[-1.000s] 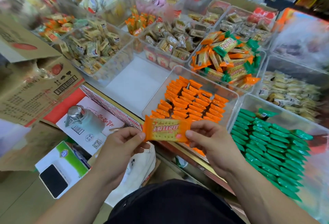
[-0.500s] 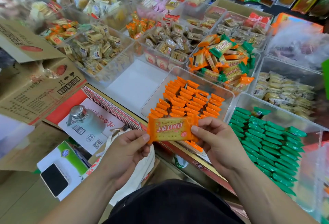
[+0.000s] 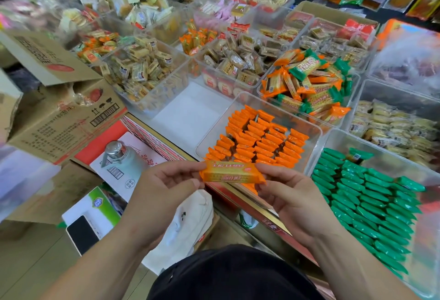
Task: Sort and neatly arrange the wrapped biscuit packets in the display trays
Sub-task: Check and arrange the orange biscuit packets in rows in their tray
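Orange wrapping marks the packet (image 3: 232, 174) as one for the clear tray (image 3: 317, 133) just beyond it, where matching packets stand on edge in tight rows. The left hand (image 3: 164, 195) pinches one crimped end and the right hand (image 3: 292, 199) pinches the other. The packet lies level and lengthwise between them, printed face up. I judge that this hold serves to check the label and line the packet up with the rows before it goes in. It hangs at the tray's near wall, not yet among the rows. The tray's left side shows bare floor, probably the next slot. Right of the tray, green packets (image 3: 371, 199) lie sorted in similar rows. Behind the tray, a loose heap (image 3: 307, 85) mixes both colours, apparently the unsorted stock.
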The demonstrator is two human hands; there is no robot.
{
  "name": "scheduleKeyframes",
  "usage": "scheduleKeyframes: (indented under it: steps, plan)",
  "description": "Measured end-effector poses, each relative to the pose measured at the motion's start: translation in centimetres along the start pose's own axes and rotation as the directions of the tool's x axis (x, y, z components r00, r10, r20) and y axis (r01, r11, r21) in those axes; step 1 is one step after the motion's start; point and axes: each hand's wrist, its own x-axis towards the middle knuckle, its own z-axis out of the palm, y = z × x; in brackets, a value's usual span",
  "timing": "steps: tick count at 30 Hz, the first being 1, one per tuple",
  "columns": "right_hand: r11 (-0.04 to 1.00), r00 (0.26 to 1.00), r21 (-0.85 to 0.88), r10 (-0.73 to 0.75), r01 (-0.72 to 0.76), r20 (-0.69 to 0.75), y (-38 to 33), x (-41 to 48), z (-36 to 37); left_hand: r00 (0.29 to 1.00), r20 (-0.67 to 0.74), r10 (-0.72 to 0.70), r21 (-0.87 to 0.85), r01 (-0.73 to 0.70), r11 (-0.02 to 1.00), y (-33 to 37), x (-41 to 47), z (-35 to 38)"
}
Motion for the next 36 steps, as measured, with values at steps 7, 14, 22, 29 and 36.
scheduleKeyframes:
  steps: [7, 14, 22, 29, 36]
  plan:
    - [0.981, 0.993, -0.158, 0.103, -0.111, -0.059, 0.2, 0.4, 0.0, 0.986, -0.099, -0.132, 0.122, 0.144, 0.982, -0.8, 1.6, 0.5]
    - [0.976, 0.977, 0.053, 0.212, -0.212, 0.005, 0.6, 1.1, 0.0, 0.944, -0.067, -0.322, -0.117, 0.313, 0.942, -2.3, 3.2, 0.5]
    - [0.966, 0.987, -0.244, 0.042, -0.08, -0.156, 0.5, 1.9, 0.0, 0.994, -0.107, 0.022, 0.225, 0.003, 0.974, -2.2, 3.2, 1.4]
    - [0.979, 0.973, -0.192, 0.023, -0.068, -0.229, 0.3, 4.5, -0.3, 0.988, 0.044, 0.147, 0.429, -0.152, 0.89, -5.4, 5.4, 2.3]
    - [0.907, 0.95, -0.422, -0.128, -0.005, -0.286, 0.7, 9.3, -2.4, 0.972, 0.191, 0.137, 0.717, -0.233, 0.656, -8.8, 14.3, 2.2]
